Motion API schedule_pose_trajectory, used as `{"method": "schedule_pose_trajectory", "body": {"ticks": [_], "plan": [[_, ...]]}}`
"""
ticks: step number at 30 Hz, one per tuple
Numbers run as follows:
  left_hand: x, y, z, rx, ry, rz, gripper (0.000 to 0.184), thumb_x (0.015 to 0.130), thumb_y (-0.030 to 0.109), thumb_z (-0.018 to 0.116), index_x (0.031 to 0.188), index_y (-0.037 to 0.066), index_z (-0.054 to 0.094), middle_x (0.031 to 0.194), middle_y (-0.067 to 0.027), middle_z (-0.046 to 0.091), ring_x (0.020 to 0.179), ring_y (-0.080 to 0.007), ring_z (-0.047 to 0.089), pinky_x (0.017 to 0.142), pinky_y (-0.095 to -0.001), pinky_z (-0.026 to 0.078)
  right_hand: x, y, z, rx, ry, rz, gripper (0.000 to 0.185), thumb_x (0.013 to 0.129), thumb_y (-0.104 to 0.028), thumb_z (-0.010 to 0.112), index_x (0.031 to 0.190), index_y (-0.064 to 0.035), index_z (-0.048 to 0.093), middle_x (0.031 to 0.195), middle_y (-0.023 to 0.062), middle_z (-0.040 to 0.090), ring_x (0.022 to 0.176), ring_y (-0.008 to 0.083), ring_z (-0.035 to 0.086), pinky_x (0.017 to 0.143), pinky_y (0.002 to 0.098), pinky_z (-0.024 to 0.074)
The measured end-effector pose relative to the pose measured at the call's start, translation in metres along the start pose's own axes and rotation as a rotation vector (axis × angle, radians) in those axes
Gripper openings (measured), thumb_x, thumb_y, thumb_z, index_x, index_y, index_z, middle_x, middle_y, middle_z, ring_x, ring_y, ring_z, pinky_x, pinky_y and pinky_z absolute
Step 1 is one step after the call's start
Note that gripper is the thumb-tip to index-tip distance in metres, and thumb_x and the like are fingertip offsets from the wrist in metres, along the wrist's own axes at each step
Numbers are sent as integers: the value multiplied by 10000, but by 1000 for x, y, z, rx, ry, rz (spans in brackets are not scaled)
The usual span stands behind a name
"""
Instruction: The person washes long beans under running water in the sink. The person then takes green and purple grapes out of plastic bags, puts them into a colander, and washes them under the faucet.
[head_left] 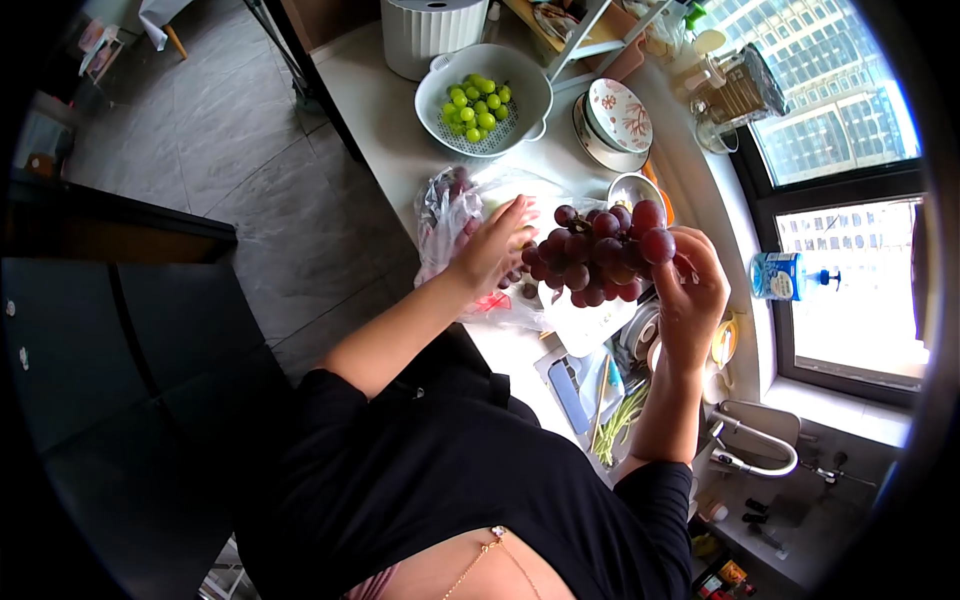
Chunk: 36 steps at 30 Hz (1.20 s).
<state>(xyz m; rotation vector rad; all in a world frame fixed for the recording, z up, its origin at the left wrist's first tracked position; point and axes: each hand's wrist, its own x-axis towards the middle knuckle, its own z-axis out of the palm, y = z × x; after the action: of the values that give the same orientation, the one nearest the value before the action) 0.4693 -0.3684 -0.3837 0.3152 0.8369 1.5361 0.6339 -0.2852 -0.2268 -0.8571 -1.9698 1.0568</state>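
A bunch of dark red grapes (600, 255) hangs in the air over the counter. My right hand (695, 295) holds it at its right end, thumb and fingers closed on it. At the bunch's left end is my left hand (490, 250), fingers stretched out and apart; whether they touch the grapes I cannot tell. Beneath and behind my left hand, a clear plastic bag (440, 225) with more red grapes lies on the counter. Farther back, a pale grey colander (535, 90) contains green grapes (478, 105).
Stacked plates and bowls (620, 115) stand at the back right, below a small rack (590, 40). A white ribbed bin (432, 40) is behind the colander. Green stalks (622, 425) lie near a blue-handled item (568, 395). To the right are a blue bottle (785, 276) and the sink faucet (760, 460).
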Motion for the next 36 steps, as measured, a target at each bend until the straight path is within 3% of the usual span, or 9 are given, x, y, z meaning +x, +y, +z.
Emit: {"method": "schedule_pose_trajectory", "body": {"ticks": [6,11,14,15,18,22,27,30,36], "plan": [[22,9,24,-526,-370,-198,789,834,654,375,1350,70,255,1287,-180,424,1158,-277,479,929,-386,449,29,-15,-2,121,-47,44,107,805,-9,624,896,43,601,896,64,587,811,114,570,753,229,461],[9,38,30,-330,-446,-33,690,831,650,383,1357,222,253,1317,-124,424,1135,-240,497,783,-351,497,56,-10,0,228,7,67,164,854,-104,607,957,24,613,833,42,625,762,97,581,722,215,464],[13,58,36,-200,-483,43,677,835,634,409,1350,218,267,1277,-105,468,1102,-217,522,736,-327,502,75,-3,8,263,11,57,197,858,-133,611,976,25,614,856,63,639,761,112,601,711,224,483],[8,71,46,-207,-429,160,707,858,605,397,1308,60,361,1126,-142,577,922,-223,628,704,-314,541,81,-2,12,286,10,50,203,859,-136,610,983,24,614,865,71,643,761,118,607,709,227,489],[15,87,42,-226,-464,116,611,859,577,435,1292,147,403,1158,-77,565,1028,-176,572,774,-315,505,97,-3,22,341,-1,28,207,860,-125,605,1006,22,613,880,89,650,764,131,621,711,236,499],[33,86,33,-329,-312,60,621,870,545,442,1259,61,435,1181,-102,553,1051,-208,564,874,-343,480,113,10,31,312,-12,7,204,855,-110,606,1003,30,612,883,86,647,762,131,611,719,239,488],[47,98,20,-409,-125,-3,320,881,405,507,1022,125,573,892,-17,624,659,-99,576,485,-191,439,140,28,51,270,-49,4,260,866,-131,593,1034,67,580,919,132,643,795,181,638,721,276,522],[86,80,-24,-574,-178,-26,349,900,323,503,1075,23,537,909,-124,629,667,-182,620,528,-247,526,158,30,67,323,-97,49,280,872,-182,592,1018,57,586,916,100,633,820,163,627,726,271,515],[102,93,-41,-503,-256,78,283,939,275,440,1117,62,495,948,-106,595,656,-129,580,463,-212,484,192,38,87,513,-146,125,303,874,-256,594,986,25,586,889,73,617,795,156,614,745,291,502]]}}
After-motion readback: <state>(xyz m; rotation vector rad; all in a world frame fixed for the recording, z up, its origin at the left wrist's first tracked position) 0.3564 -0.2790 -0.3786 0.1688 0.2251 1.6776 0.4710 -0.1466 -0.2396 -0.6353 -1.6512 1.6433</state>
